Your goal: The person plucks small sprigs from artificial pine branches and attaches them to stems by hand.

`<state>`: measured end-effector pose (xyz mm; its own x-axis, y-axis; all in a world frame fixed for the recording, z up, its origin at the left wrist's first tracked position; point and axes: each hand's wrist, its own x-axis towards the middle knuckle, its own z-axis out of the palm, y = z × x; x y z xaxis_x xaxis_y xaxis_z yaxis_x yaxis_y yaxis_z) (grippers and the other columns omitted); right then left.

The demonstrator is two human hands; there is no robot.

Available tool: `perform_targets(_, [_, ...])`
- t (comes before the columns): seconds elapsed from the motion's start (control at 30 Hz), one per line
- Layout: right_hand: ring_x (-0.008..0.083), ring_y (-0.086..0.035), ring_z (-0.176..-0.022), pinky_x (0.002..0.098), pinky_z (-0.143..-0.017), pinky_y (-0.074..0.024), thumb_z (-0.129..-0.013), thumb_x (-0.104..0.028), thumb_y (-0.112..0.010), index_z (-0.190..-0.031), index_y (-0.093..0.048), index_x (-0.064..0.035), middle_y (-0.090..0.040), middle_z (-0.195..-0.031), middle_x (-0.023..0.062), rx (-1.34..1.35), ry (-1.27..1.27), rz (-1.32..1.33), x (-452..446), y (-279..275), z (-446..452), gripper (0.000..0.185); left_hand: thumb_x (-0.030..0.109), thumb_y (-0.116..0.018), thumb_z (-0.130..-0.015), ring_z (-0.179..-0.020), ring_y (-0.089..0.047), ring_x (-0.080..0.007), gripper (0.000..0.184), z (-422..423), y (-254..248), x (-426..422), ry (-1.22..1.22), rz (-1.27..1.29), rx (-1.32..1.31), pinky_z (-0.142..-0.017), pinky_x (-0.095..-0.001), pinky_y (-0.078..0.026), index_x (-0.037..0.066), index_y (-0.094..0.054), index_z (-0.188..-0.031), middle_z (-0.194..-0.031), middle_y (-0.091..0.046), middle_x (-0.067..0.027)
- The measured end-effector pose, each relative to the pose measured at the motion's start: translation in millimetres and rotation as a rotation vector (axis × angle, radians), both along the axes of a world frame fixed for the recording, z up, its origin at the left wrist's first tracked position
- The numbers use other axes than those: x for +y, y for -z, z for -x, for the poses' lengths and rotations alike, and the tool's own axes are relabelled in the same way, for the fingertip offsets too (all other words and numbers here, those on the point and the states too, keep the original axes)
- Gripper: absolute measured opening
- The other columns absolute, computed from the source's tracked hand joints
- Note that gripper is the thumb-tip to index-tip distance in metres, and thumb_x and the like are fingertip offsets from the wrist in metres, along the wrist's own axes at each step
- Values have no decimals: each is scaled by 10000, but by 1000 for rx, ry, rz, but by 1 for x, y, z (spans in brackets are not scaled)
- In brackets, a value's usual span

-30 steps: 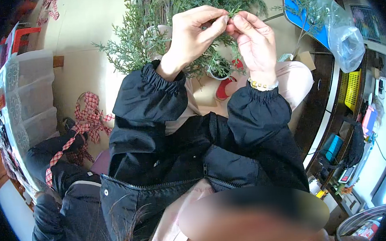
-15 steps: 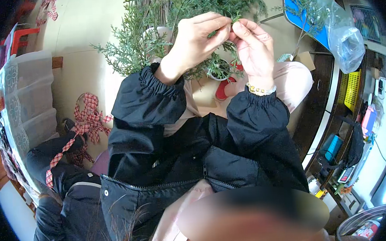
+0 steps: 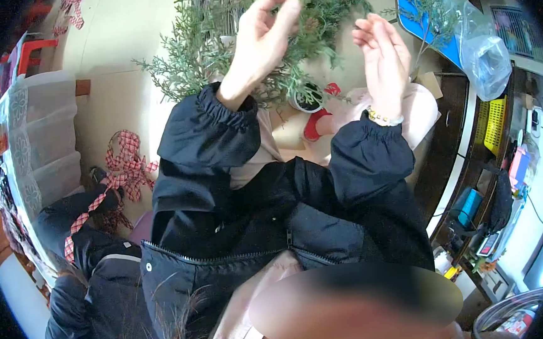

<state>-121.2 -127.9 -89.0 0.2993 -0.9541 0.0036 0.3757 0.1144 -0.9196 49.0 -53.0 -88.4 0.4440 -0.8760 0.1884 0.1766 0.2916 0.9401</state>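
My left hand (image 3: 265, 41) is raised over a pile of green conifer branches (image 3: 207, 54), its thumb and forefinger apart. Blurred greenery (image 3: 316, 2) lies just beyond those fingertips; I see no sprig clearly held. To the right, my right hand (image 3: 384, 57) is lifted apart from the left, fingers loosely bent and nothing visible in them. A beaded bracelet (image 3: 381, 119) circles that wrist. Below and between the hands stands a small white pot with a dark inside (image 3: 308, 97), a red ribbon (image 3: 333, 89) beside it.
Beyond my right hand are a blue board (image 3: 417, 17) and a clear plastic bag (image 3: 487, 60). A yellow basket (image 3: 495, 125) sits on dark shelving at right. At left, another person's dark sleeve (image 3: 71, 316) shows near red checked ribbon (image 3: 126, 161) and a lace-covered table (image 3: 52, 134).
My hands, together at a small green sprig before, have separated. The left has shifted up, and the right has moved right. The greenery between them is now blurred.
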Motion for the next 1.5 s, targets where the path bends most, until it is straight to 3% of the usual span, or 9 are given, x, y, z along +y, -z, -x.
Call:
perform_targets(0.17, [209,-464,-1044,329,-792,-435,-869,-425,-464,-1280,-307,-42,-437,-1210,162,23,-361,-207,22,48,4,584,366,-287,-940,-1199,-326,-215,533,-11,-24,12,284,-170,-113,-957,-335,-294,59,-174,-1362,-1349,-280,-118])
perform_targets(0.33, [153,-527,-950,283,-778,-450,-803,-173,-610,-1226,-385,-29,-503,-1127,95,-87,-655,-153,60,33,-40,500,454,-190,-924,-1329,-3,-249,620,-12,-13,17,355,-90,-306,-1067,-383,-68,62,-41,-1381,-1442,-2,-126])
perform_targets(0.53, [121,-579,-801,234,-739,-458,-780,-41,-595,-1011,-562,-6,-604,-895,56,-66,-655,-181,62,10,-37,237,389,-300,-928,-1320,-94,-308,568,-33,-46,57,338,-45,156,-1068,-430,-87,182,-41,-1390,-1441,-74,-103])
perform_targets(0.7, [48,-480,-627,189,-569,-383,-810,-28,-523,-972,-565,-24,-576,-871,17,-95,-593,-198,69,14,-19,167,206,-397,-915,-868,-577,-245,384,-22,-45,125,-132,121,103,-799,-336,-458,-53,-411,-1198,-992,-590,-180])
perform_targets(0.83, [-24,-308,-539,145,-461,-242,-831,-28,-456,-997,-528,-43,-565,-957,4,-37,-597,-160,70,26,-11,182,106,-631,-761,-866,-549,-243,373,3,-5,170,-522,-185,-732,-834,-351,-400,-21,-509,-1090,-916,-591,-119])
perform_targets(0.9, [23,-426,-672,164,-544,-335,-844,-24,-433,-1024,-493,-54,-537,-1049,55,-61,-620,-195,75,17,-6,193,142,-743,-625,-934,-498,-250,617,14,7,185,-602,-316,-1306,-848,-349,-364,12,-463,-1159,-1047,-519,-115])
perform_targets(1.03, [278,-453,-1133,334,-884,-425,-843,10,-422,-1027,-457,-67,-458,-1168,152,-270,-703,-366,90,-5,1,203,182,-769,-568,-1048,-400,-351,996,26,28,185,-741,-480,-1039,-881,-407,-347,8,-151,-1329,-1232,-299,-234])
perform_targets(1.37, [313,-504,-1040,428,-914,-391,-750,73,-491,-839,-431,-67,-482,-1075,156,-338,-548,-198,112,5,45,176,85,-665,-701,-1033,-430,-246,946,11,51,166,-730,-386,-169,-860,-335,-391,14,23,-1346,-1281,-251,-201])
perform_targets(1.5, [276,-545,-969,415,-848,-433,-762,62,-454,-838,-436,-70,-494,-1040,121,-258,-446,-350,119,15,50,154,133,-685,-717,-701,-533,-138,486,0,57,169,-537,-431,541,-615,-225,-435,-34,-423,-1091,-938,-519,-129])
